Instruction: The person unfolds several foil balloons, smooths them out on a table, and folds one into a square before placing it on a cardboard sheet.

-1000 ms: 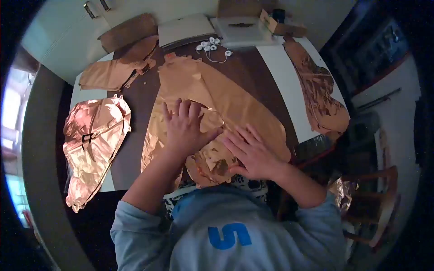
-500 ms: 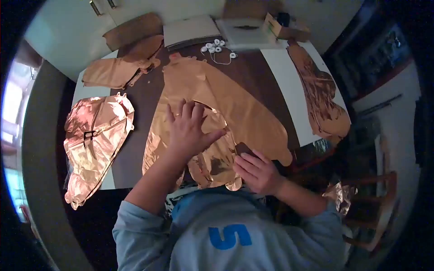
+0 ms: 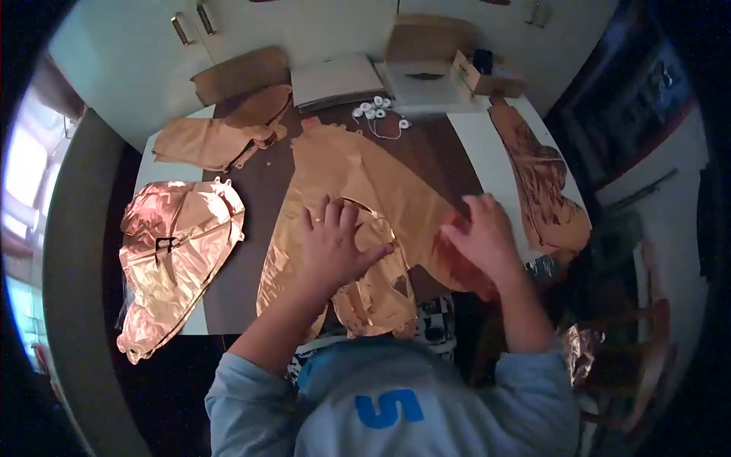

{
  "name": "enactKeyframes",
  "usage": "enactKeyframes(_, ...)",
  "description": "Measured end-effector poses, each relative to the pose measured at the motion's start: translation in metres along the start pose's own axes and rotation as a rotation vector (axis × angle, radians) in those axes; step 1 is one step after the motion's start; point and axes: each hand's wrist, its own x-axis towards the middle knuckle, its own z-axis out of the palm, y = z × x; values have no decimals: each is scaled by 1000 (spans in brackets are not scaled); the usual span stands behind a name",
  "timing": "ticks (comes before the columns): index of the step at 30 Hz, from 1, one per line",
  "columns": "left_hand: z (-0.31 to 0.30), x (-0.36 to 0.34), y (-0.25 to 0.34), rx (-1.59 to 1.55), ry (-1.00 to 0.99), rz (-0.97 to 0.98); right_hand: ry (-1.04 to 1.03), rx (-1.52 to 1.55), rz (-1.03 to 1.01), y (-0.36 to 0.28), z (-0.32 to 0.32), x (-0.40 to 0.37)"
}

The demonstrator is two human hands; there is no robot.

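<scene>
A large deflated rose-gold foil balloon [image 3: 358,183] lies flat across the dark middle of the table [image 3: 251,206]. My left hand [image 3: 335,244] presses flat on its near part, fingers spread. My right hand [image 3: 480,232] is on the balloon's right edge, where the foil looks lifted a little; the hand is blurred and I cannot see whether the fingers pinch it.
Another crumpled foil balloon [image 3: 175,259] lies at the left, a folded one [image 3: 217,137] at the far left, a third [image 3: 544,183] at the right edge. White clips [image 3: 377,110], a white pad [image 3: 339,80] and cardboard boxes [image 3: 430,38] sit at the back. A wooden chair [image 3: 640,335] stands right.
My right hand has moved from the near, crumpled part of the balloon up and right to its right edge. The left hand stays pressed on the foil. The view has shifted slightly.
</scene>
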Motion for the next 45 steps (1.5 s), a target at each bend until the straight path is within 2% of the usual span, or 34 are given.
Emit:
enactKeyframes(2,0,1,-2,-29,-12,4,-82,-65,189,6,-16,-9)
enactKeyframes(8,1,-2,-2,-48,-59,-13,-234,-39,293,17,-9,-22)
enactKeyframes(11,-1,1,-1,-64,-54,-1,-269,-34,275,16,-8,-19)
enactKeyframes(14,0,-1,-4,-115,-9,3,-74,71,126,7,-3,-18)
enactKeyframes(17,-2,0,-7,-202,-4,8,12,155,-11,-18,-4,-3)
enactKeyframes(20,-4,3,-9,-319,14,-20,-249,500,130,-36,14,30)
enactKeyframes(22,-1,3,-10,-379,55,-51,-237,403,-24,-19,61,60)
enactKeyframes(27,-12,5,-12,-455,-14,-23,-395,276,32,-45,65,106)
enactKeyframes(28,-14,6,-11,-459,-29,-17,-336,224,8,-48,66,107)
enactKeyframes(31,-11,7,-13,-401,88,64,-192,111,-83,-52,66,103)
enactKeyframes(34,-23,6,-19,-491,-137,-30,-121,85,-257,-39,71,95)
enactKeyframes(37,-19,0,-32,-600,-126,0,-22,88,-442,-20,89,83)
enactKeyframes(39,-22,-3,-36,-499,-98,47,81,83,-514,-18,95,76)
enactKeyframes(42,-23,-7,-39,-391,-90,85,76,34,-632,-28,101,76)
enactKeyframes(45,-20,-7,-41,-328,-101,109,59,95,-566,-48,85,70)
